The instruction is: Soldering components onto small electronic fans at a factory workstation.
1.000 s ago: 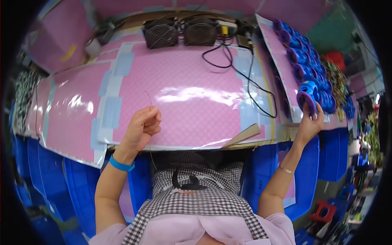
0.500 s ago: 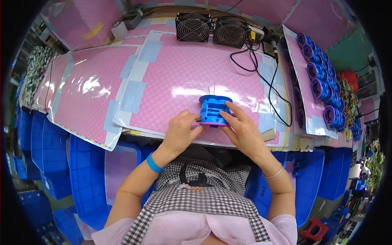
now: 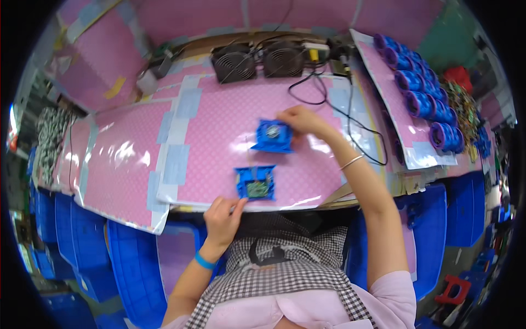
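Separation apparently done: silver-centred blue part (image 3: 272, 139), twelve o'clock, right hand's (image 3: 301, 120) fingers clamped on; board-bearing part (image 3: 256, 185), six o'clock, unjoined; left hand (image 3: 222, 220) beside, fingers together.

Your easiest passage is over the left of the counter (image 3: 120, 129), flat and unobstructed beyond your left hand (image 3: 222, 220). Straight ahead, two black fans (image 3: 234, 64) block the back edge, though bare room lies between them and the blue housing (image 3: 266, 143) at your right hand (image 3: 301, 122). Only a narrow gap separates that housing from the open blue part (image 3: 257, 189) nearer you. To your right, a looped black cable (image 3: 349, 116) crosses the surface, and rows of blue-purple rings (image 3: 421, 104) crowd that side.
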